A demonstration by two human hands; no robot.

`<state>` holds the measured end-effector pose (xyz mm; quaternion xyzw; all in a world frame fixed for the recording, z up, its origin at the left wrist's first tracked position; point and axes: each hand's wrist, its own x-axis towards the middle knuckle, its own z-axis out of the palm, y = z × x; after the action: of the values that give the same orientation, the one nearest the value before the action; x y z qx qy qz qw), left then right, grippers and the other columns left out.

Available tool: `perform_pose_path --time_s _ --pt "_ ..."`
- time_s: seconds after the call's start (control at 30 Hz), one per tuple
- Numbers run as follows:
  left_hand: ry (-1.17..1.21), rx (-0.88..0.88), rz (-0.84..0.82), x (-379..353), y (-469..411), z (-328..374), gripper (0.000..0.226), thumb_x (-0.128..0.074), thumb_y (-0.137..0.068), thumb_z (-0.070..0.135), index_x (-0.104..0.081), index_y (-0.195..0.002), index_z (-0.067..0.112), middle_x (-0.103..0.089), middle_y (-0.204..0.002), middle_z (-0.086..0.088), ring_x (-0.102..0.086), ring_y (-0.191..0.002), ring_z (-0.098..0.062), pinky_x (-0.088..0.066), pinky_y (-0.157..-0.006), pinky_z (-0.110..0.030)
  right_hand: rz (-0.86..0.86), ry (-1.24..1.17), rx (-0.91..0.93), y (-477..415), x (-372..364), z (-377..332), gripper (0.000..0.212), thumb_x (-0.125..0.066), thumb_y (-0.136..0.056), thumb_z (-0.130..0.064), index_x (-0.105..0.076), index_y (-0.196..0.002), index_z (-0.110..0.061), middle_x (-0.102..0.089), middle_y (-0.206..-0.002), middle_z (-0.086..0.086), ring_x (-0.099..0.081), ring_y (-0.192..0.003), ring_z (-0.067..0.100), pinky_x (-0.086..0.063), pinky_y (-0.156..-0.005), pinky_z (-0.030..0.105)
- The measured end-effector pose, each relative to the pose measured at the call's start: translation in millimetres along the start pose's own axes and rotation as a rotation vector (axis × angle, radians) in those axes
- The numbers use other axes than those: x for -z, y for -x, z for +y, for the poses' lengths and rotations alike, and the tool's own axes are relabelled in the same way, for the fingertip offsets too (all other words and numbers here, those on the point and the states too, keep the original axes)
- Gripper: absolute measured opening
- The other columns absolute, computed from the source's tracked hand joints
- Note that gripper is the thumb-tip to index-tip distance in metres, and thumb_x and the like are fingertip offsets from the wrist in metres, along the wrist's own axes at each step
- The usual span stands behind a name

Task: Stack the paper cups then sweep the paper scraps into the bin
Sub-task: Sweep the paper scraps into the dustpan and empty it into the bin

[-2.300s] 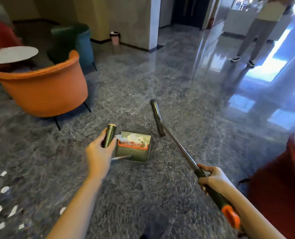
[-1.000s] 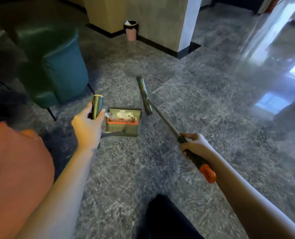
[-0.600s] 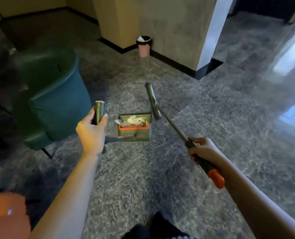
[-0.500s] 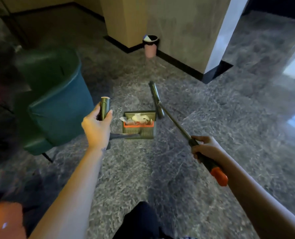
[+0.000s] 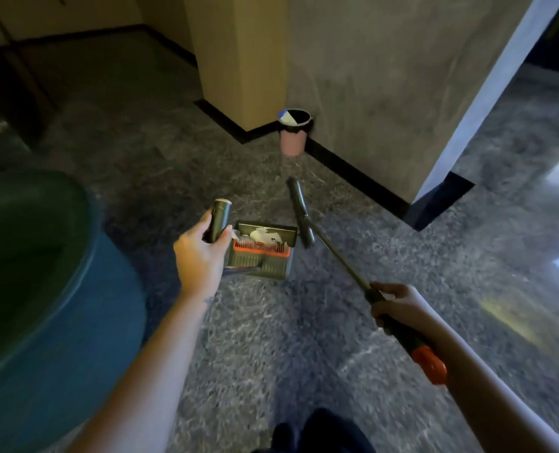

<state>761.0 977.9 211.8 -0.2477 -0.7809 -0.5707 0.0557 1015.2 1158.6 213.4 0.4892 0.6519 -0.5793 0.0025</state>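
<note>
Before tipping into bin — well ahead, by wall — keep dustpan level, scraps inside; left grip clamped on its handle, right grip clamped on broom.

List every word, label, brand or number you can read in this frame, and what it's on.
No readable text in this view.
Dustpan, held by the left hand: no lettering shows.
Broom, held by the right hand: no lettering shows.
Pink bin: plain.
Dark mark on the left wrist: too blurred to read.
</note>
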Motion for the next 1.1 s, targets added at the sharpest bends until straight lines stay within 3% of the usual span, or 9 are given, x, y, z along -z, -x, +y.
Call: perform_pose_path --time_s 0.17,0.27,0.43,0.6,0.67,0.77,0.9,0.97,1.1 --pt "-0.003 0.025 -0.011 -78 -151 -37 0.044 -0.071 -0.084 0.018 -0.06 -0.126 0.008 -0.071 -0.091 -0.016 -0.066 -0.076 -0.04 -0.056 -0.063 -0.05 0.0 -0.004 -0.033 -138 19 -95 0.058 -0.061 -0.079 0.008 -0.049 -0.133 -0.009 -0.061 -0.068 0.013 -0.056 -0.047 0.017 -0.046 -0.039 0.023" --pt "-0.014 0.032 -0.002 -133 -246 -75 0.045 -0.071 -0.084 0.017 -0.06 -0.125 0.005 -0.07 -0.086 -0.014 -0.066 -0.073 -0.04 -0.055 -0.063 -0.05 -0.008 -0.004 -0.039 -239 23 -147 0.059 -0.06 -0.079 0.008 -0.048 -0.134 -0.008 -0.061 -0.069 0.014 -0.056 -0.049 0.017 -0.047 -0.04 0.023" --pt "-0.013 0.101 0.002 -221 -404 -122 0.048 -0.072 -0.083 0.017 -0.058 -0.127 0.002 -0.07 -0.101 -0.021 -0.066 -0.086 -0.043 -0.056 -0.073 -0.052 -0.014 -0.005 -0.043 -405 35 -246 0.06 -0.061 -0.081 0.007 -0.045 -0.137 -0.007 -0.062 -0.072 0.014 -0.056 -0.044 0.012 -0.046 -0.039 0.02" --pt "-0.062 0.096 -0.034 -277 -559 -145 0.049 -0.072 -0.083 0.016 -0.058 -0.127 0.003 -0.069 -0.106 -0.019 -0.066 -0.086 -0.042 -0.056 -0.073 -0.05 -0.007 -0.008 -0.068 -534 43 -358 0.053 -0.059 -0.082 0.008 -0.048 -0.132 -0.003 -0.06 -0.068 0.014 -0.055 -0.039 0.01 -0.045 -0.037 0.019" --pt "-0.082 0.082 -0.057 -298 -612 -158 0.048 -0.073 -0.082 0.015 -0.059 -0.126 0.001 -0.07 -0.099 -0.023 -0.066 -0.081 -0.043 -0.056 -0.07 -0.048 0.0 -0.016 -0.086 -579 43 -392 0.052 -0.059 -0.082 0.007 -0.049 -0.132 -0.003 -0.06 -0.069 0.015 -0.056 -0.04 0.011 -0.045 -0.037 0.019" --pt "-0.101 0.06 -0.095 -336 -699 -190 0.047 -0.073 -0.082 0.015 -0.059 -0.126 0.003 -0.071 -0.097 -0.018 -0.068 -0.079 -0.036 -0.056 -0.067 -0.042 0.008 -0.043 -0.122 -651 38 -434 0.056 -0.06 -0.082 0.005 -0.046 -0.135 -0.005 -0.063 -0.079 0.018 -0.058 -0.053 0.018 -0.047 -0.04 0.021" --pt "-0.096 0.049 -0.189 -401 -817 -244 0.05 -0.072 -0.083 0.017 -0.056 -0.128 0.003 -0.068 -0.111 -0.014 -0.067 -0.094 -0.028 -0.056 -0.078 -0.041 0.048 -0.089 -0.167 -752 20 -480 0.056 -0.06 -0.083 0.005 -0.045 -0.136 -0.005 -0.063 -0.081 0.018 -0.058 -0.057 0.02 -0.048 -0.04 0.021" --pt "-0.086 0.034 -0.242 -431 -866 -266 0.049 -0.072 -0.082 0.014 -0.056 -0.127 0.001 -0.066 -0.116 -0.011 -0.064 -0.098 -0.017 -0.054 -0.083 -0.034 0.059 -0.129 -0.222 -792 11 -500 0.056 -0.06 -0.084 0.004 -0.044 -0.136 -0.006 -0.063 -0.082 0.018 -0.058 -0.057 0.02 -0.048 -0.04 0.021" --pt "-0.098 0.026 -0.351 -478 -952 -298 0.046 -0.072 -0.083 0.014 -0.059 -0.126 0.005 -0.068 -0.102 0.0 -0.06 -0.075 0.002 -0.048 -0.066 -0.017 0.071 -0.205 -0.321 -858 6 -538 0.051 -0.059 -0.085 0.002 -0.046 -0.133 -0.007 -0.063 -0.082 0.017 -0.059 -0.058 0.019 -0.048 -0.039 0.019"
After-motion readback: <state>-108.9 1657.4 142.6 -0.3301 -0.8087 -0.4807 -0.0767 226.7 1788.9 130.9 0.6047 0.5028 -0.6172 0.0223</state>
